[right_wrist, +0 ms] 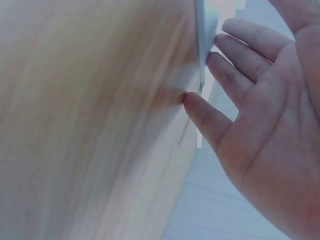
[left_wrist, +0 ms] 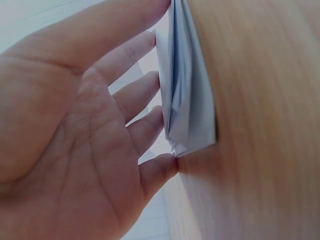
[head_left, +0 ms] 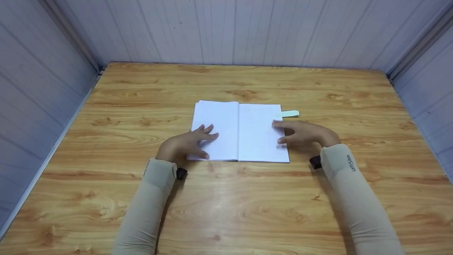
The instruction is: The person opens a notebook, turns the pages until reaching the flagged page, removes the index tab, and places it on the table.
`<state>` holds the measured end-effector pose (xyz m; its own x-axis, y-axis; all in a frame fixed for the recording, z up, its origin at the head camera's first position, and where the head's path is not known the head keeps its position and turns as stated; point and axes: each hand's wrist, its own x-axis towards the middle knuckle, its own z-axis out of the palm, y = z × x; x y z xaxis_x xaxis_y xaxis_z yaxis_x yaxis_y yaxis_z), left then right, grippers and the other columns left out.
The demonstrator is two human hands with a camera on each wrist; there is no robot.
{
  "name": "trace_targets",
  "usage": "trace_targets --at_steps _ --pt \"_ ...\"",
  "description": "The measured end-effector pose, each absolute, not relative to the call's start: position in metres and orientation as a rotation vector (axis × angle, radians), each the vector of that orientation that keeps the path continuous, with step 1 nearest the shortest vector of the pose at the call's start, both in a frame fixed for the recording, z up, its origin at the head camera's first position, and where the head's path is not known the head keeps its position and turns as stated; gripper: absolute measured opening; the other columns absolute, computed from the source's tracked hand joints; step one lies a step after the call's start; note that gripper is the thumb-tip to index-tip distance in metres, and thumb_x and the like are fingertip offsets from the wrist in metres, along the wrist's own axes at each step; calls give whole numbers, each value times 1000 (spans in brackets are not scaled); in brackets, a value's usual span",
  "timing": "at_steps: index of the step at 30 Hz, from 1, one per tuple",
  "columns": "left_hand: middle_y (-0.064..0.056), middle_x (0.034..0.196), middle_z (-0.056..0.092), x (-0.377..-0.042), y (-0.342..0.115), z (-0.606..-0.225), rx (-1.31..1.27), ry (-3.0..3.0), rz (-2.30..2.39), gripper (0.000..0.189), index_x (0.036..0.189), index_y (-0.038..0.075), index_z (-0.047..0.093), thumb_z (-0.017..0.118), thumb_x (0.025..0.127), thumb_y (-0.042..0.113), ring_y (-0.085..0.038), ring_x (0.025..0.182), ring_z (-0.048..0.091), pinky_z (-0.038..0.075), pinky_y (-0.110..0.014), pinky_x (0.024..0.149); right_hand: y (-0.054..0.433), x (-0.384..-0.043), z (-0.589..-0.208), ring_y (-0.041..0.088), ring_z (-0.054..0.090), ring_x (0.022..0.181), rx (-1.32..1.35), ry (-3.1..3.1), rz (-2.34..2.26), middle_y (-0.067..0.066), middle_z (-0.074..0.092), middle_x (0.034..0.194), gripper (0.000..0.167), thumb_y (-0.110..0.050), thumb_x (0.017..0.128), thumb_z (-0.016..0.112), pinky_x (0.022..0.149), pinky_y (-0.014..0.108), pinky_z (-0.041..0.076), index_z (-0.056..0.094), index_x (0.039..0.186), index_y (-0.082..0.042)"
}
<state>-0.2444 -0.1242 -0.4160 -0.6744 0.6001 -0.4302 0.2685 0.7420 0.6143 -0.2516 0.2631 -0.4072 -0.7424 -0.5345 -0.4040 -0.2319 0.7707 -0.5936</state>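
An open notebook (head_left: 256, 141) with blank-looking white pages lies flat on the wooden table, its fold running down the middle. My left hand (head_left: 189, 142) spreads its fingers over the left page. In the left wrist view, those fingertips rest along the page edges (left_wrist: 192, 115), where several loose leaves fan apart. At the right page's outer edge is my right hand (head_left: 304, 132), fingertips touching the page. The right wrist view shows its straight fingers along the thin edge (right_wrist: 200, 45) and the little finger at the table. A pale green strip (head_left: 290, 113) sticks out from the notebook's right side.
The wooden table (head_left: 226, 205) extends around the notebook on all sides. White panelled walls (head_left: 219, 32) border it at the back, left and right. Each wrist, in a beige sleeve (head_left: 354, 198), carries a small black camera (head_left: 315, 162).
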Motion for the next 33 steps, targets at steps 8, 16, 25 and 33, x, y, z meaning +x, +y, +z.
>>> trace_targets --at_steps 8,16,25,33 --pt "8 162 -1 -242 -126 -417 613 2298 719 77 150 26 30 71 86 17 -20 149 -13 0 -49 121 266 -266 -402 37 36 139 -452 2457 -972 15 39 151 56 -35 97 56 112 53 32 42 145 -10" --pt "9 162 -1 -242 -125 -417 615 2309 698 78 150 28 28 71 86 18 -19 149 -13 1 -49 121 264 -279 -402 30 46 132 -296 2567 -1174 13 53 140 52 -39 94 59 111 46 36 55 135 -8" --pt "10 162 -1 -244 -124 -417 624 2316 695 77 150 27 29 71 86 19 -18 149 -12 1 -47 121 264 -291 -401 32 51 126 -97 2655 -1110 15 57 134 46 -38 95 58 100 48 46 59 130 -8" --pt "8 162 1 -243 -126 -418 641 2312 719 78 150 25 30 72 85 19 -18 149 -12 3 -47 121 267 -300 -406 31 51 126 -102 2688 -1090 16 60 130 39 -29 95 60 104 47 43 62 126 -5"
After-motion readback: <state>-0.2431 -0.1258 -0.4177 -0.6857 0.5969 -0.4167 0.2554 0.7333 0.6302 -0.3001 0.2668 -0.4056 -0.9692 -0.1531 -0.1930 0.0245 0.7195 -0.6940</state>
